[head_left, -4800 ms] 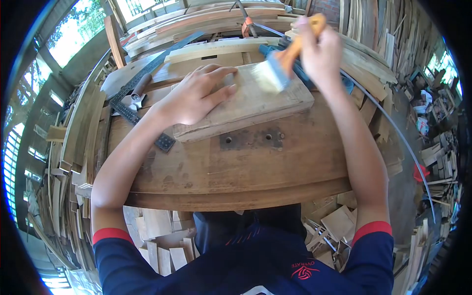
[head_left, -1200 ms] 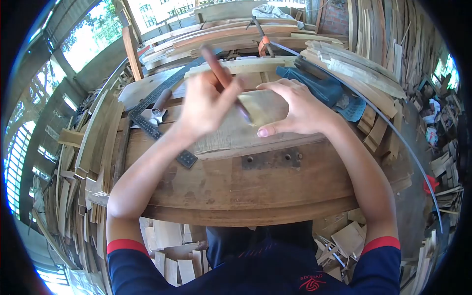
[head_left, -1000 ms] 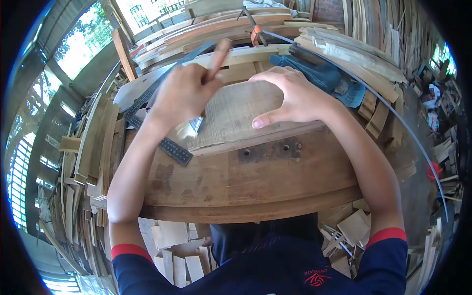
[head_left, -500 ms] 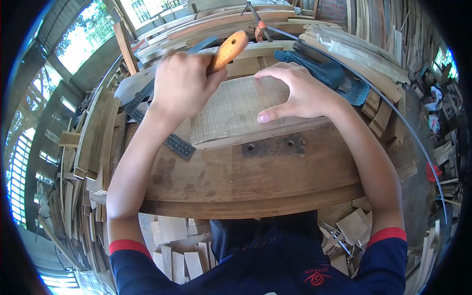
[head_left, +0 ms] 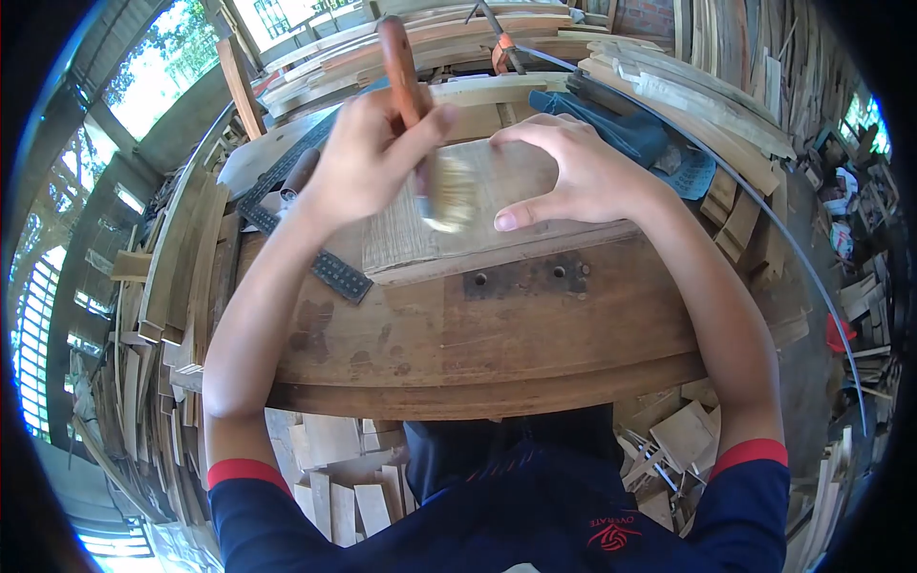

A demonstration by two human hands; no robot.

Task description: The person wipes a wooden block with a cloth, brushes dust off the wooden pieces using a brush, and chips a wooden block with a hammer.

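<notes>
The broad brown wooden bench (head_left: 497, 353) comes nearest, with a dark metal plate with two round holes (head_left: 525, 279) on its top. To the left lies a black perforated metal square (head_left: 342, 277), its near end just beside the near left corner of a thick, pale rectangular wooden block (head_left: 401, 239); if the block skidded left, it could knock the square askew. The block lies flat on the bench, on the far side of the plate. The right hand (head_left: 583, 177) spans its right part in a wide, open curve, thumb towards the near side, fingers towards the far edge, gripping nothing; so light a hold might let the block turn under a sideways push. The left hand (head_left: 368, 158) is closed round a flat brush with a reddish-brown wooden handle (head_left: 399, 67), whose pale bristles (head_left: 454, 196) are blurred over the block; whether they touch it cannot be told. They are near the right thumb, so an overlong stroke rightward could rake it. Farther off on the right, a crumpled blue-green cloth (head_left: 611, 134) might be dragged if the right hand shifted outward.
</notes>
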